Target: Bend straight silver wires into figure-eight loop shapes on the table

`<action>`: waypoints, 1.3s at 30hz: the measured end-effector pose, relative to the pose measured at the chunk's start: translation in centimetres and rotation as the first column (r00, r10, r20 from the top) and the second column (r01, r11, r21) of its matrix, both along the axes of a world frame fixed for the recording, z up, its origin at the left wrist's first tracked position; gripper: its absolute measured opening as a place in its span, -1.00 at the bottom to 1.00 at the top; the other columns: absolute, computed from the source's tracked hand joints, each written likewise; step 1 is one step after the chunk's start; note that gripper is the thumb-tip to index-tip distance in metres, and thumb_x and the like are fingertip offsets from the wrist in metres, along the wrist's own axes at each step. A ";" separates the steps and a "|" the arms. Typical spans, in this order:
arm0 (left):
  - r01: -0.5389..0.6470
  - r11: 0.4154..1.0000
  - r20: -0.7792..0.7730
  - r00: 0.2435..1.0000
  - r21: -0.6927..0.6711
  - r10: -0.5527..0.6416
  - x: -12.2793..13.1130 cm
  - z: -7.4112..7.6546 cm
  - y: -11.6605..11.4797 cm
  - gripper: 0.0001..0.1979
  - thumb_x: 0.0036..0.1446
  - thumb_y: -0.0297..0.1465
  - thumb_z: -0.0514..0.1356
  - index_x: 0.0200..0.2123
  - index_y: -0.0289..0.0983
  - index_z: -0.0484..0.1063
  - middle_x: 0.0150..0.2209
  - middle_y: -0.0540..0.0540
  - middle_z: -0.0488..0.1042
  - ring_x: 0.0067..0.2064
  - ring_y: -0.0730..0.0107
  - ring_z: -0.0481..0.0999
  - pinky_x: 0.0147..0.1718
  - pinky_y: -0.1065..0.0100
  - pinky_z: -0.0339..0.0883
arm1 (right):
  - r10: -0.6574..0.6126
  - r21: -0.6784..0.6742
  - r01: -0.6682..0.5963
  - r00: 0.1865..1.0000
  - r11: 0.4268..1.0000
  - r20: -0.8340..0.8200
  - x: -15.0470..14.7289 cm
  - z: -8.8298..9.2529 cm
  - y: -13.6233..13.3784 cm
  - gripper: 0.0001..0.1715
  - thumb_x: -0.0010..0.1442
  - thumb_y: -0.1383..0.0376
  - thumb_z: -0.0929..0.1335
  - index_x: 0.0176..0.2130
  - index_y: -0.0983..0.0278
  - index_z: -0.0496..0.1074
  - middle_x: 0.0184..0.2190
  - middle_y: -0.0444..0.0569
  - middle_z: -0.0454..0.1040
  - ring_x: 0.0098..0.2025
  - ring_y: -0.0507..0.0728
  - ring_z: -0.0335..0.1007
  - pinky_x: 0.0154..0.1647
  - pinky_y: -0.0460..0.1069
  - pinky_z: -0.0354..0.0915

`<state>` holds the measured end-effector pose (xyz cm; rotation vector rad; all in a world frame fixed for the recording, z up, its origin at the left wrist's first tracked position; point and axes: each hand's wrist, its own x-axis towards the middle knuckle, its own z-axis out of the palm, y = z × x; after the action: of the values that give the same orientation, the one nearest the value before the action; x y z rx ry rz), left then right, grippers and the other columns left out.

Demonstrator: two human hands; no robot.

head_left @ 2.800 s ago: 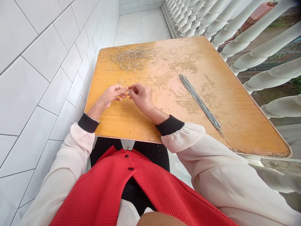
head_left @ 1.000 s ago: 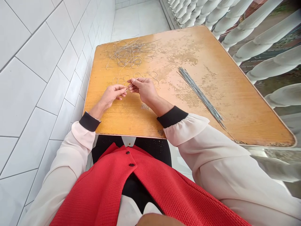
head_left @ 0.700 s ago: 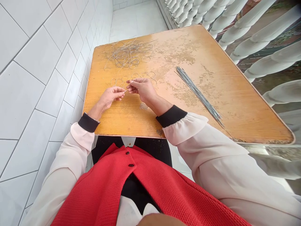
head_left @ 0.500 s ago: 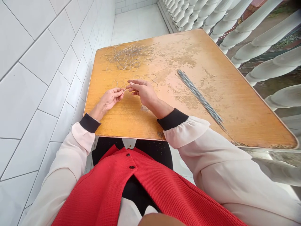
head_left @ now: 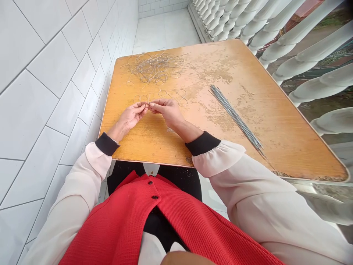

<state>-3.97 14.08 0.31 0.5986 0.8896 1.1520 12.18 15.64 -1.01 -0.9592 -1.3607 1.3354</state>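
Observation:
Thumb and fingers of my left hand (head_left: 129,117) are pinched together on a thin piece of wire (head_left: 148,104), most of it hidden by the fingertips. Gripping the same wire from the other side is my right hand (head_left: 171,113), its fingers closed and its tips touching or nearly touching the left ones. Just beyond the hands lies a row of wires bent into loops, among them a figure-eight wire (head_left: 182,97) at the right end.
Farther back on the worn wooden table (head_left: 289,151) lies a tangled pile of bent wires (head_left: 158,68). A bundle of straight grey wires (head_left: 237,119) rests at the right. A white tiled wall (head_left: 66,88) borders the left side, and a white balustrade (head_left: 300,59) the right.
My right hand's fingers, spread before, have closed onto the wire beside the left fingertips. My left hand keeps its pinch. The whole view has shifted slightly.

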 end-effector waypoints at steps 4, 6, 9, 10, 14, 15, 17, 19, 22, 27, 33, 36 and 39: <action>-0.053 0.999 -0.025 0.998 0.004 0.053 0.3 0.0 -0.1 -0.72 0.30 -0.72 0.11 -0.40 -0.34 0.48 -0.38 0.04 0.54 -0.38 0.74 0.52 -0.16 0.59 0.40 | -0.034 0.008 0.034 0.999 0.999 0.011 -0.1 0.0 -0.2 -0.87 0.08 0.22 0.54 -0.39 0.23 0.62 -0.39 -0.07 0.61 -0.38 0.01 0.39 -0.25 -0.05 0.38; -0.063 0.998 -0.035 0.997 0.000 0.063 0.3 0.0 -0.2 -0.73 0.29 -0.71 0.12 -0.39 -0.33 0.47 -0.39 0.04 0.55 -0.37 0.72 0.53 -0.17 0.58 0.39 | -0.058 0.026 0.058 0.998 0.998 0.026 -0.2 -0.1 -0.2 -0.91 0.07 0.25 0.53 -0.39 0.23 0.63 -0.39 -0.07 0.62 -0.38 0.02 0.39 -0.26 -0.05 0.38; -0.023 0.999 -0.072 0.997 0.024 0.025 0.2 0.0 -0.5 -0.80 0.25 -0.68 0.19 -0.35 -0.31 0.49 -0.39 0.03 0.58 -0.34 0.66 0.57 -0.24 0.55 0.39 | -0.091 0.058 0.088 0.995 0.994 0.045 -0.3 -0.3 0.1 -0.93 0.09 0.30 0.49 -0.43 0.24 0.61 -0.42 -0.08 0.61 -0.41 0.00 0.37 -0.28 -0.06 0.36; -0.001 0.999 -0.099 0.995 0.040 0.005 0.1 0.0 -0.6 -0.83 0.24 -0.66 0.22 -0.34 -0.31 0.50 -0.37 0.02 0.59 -0.32 0.63 0.58 -0.25 0.54 0.38 | -0.095 0.063 0.092 0.994 0.994 0.058 -0.2 -0.4 0.3 -0.91 0.10 0.31 0.48 -0.44 0.25 0.60 -0.44 -0.08 0.59 -0.43 0.00 0.36 -0.29 -0.06 0.35; 0.041 0.993 -0.303 0.953 0.113 -0.005 -0.2 0.3 -0.8 -0.90 0.30 -0.49 0.25 -0.31 -0.30 0.53 -0.35 -0.01 0.59 -0.28 0.59 0.57 -0.31 0.54 0.34 | -0.106 0.088 0.091 0.978 0.992 0.182 0.2 -0.6 1.0 -0.92 0.10 0.34 0.46 -0.42 0.27 0.60 -0.52 -0.11 0.52 -0.47 0.00 0.28 -0.37 -0.06 0.27; 0.038 0.990 -0.357 0.934 0.137 0.014 -0.3 0.4 -0.8 -0.90 0.30 -0.46 0.26 -0.31 -0.29 0.53 -0.36 -0.01 0.58 -0.31 0.60 0.54 -0.34 0.54 0.32 | -0.106 0.100 0.085 0.969 0.991 0.225 0.2 -0.6 1.0 -0.92 0.11 0.36 0.44 -0.40 0.28 0.61 -0.53 -0.13 0.49 -0.48 0.00 0.26 -0.38 -0.06 0.24; 0.028 0.984 -0.429 0.902 0.177 0.052 -0.4 0.5 -0.8 -0.91 0.28 -0.44 0.28 -0.32 -0.29 0.52 -0.38 0.01 0.55 -0.36 0.63 0.49 -0.38 0.56 0.27 | -0.102 0.132 0.064 0.947 0.989 0.304 0.2 -0.4 1.0 -0.88 0.12 0.40 0.42 -0.39 0.29 0.62 -0.55 -0.15 0.45 -0.48 0.00 0.23 -0.38 -0.05 0.19; 0.014 0.981 -0.444 0.893 0.193 0.075 -0.4 0.6 -0.6 -0.91 0.26 -0.44 0.30 -0.33 -0.29 0.52 -0.41 0.03 0.53 -0.40 0.65 0.44 -0.41 0.55 0.23 | -0.094 0.169 0.034 0.927 0.985 0.362 0.1 -0.2 0.8 -0.85 0.14 0.42 0.41 -0.40 0.29 0.62 -0.55 -0.16 0.43 -0.48 0.01 0.22 -0.36 -0.03 0.15; -0.007 0.980 -0.420 0.903 0.199 0.092 -0.5 0.6 -0.3 -0.90 0.27 -0.47 0.29 -0.35 -0.29 0.52 -0.46 0.06 0.49 -0.45 0.66 0.39 -0.43 0.54 0.22 | -0.085 0.192 0.005 0.909 0.981 0.408 -0.1 0.2 0.5 -0.83 0.15 0.43 0.40 -0.43 0.30 0.59 -0.57 -0.16 0.39 -0.47 0.02 0.20 -0.33 -0.02 0.12; -0.023 0.975 -0.427 0.896 0.223 0.119 -0.4 0.8 -0.4 -0.82 0.31 -0.50 0.24 -0.39 -0.30 0.52 -0.49 0.06 0.48 -0.47 0.69 0.39 -0.43 0.56 0.23 | -0.027 0.145 -0.034 0.917 0.989 0.397 -0.2 0.1 0.3 -0.85 0.17 0.39 0.41 -0.44 0.30 0.55 -0.58 -0.18 0.36 -0.48 0.01 0.18 -0.35 -0.02 0.10; -0.036 0.965 -0.432 0.890 0.258 0.149 -0.1 0.7 -0.5 -0.79 0.24 -0.56 0.28 -0.47 -0.32 0.48 -0.52 0.07 0.48 -0.50 0.69 0.41 -0.42 0.53 0.27 | -0.012 0.062 -0.006 0.961 0.998 0.275 -0.3 -0.7 0.4 -0.86 0.14 0.36 0.45 -0.46 0.30 0.54 -0.63 -0.19 0.36 -0.52 -0.02 0.17 -0.43 -0.07 0.13; -0.054 0.965 -0.423 0.891 0.256 0.162 -0.1 0.5 -0.3 -0.82 0.24 -0.53 0.30 -0.44 -0.32 0.50 -0.51 0.07 0.49 -0.51 0.68 0.42 -0.39 0.51 0.32 | 0.026 -0.062 -0.017 0.988 0.998 0.152 -0.4 -0.6 0.1 -0.83 0.13 0.43 0.45 -0.50 0.32 0.53 -0.62 -0.14 0.40 -0.54 -0.02 0.23 -0.42 -0.07 0.20; -0.071 0.972 -0.366 0.918 0.224 0.152 -0.2 0.4 -0.2 -0.80 0.27 -0.55 0.27 -0.44 -0.32 0.49 -0.50 0.07 0.49 -0.52 0.70 0.40 -0.38 0.51 0.34 | 0.040 -0.121 -0.030 0.996 0.992 0.081 -0.5 -0.2 -0.3 -0.79 0.13 0.42 0.49 -0.52 0.32 0.52 -0.62 -0.12 0.42 -0.55 -0.03 0.23 -0.44 -0.07 0.23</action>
<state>-4.14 13.85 0.76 0.9772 1.1553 1.2639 11.69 15.37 -1.19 -1.0868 -1.3786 1.4308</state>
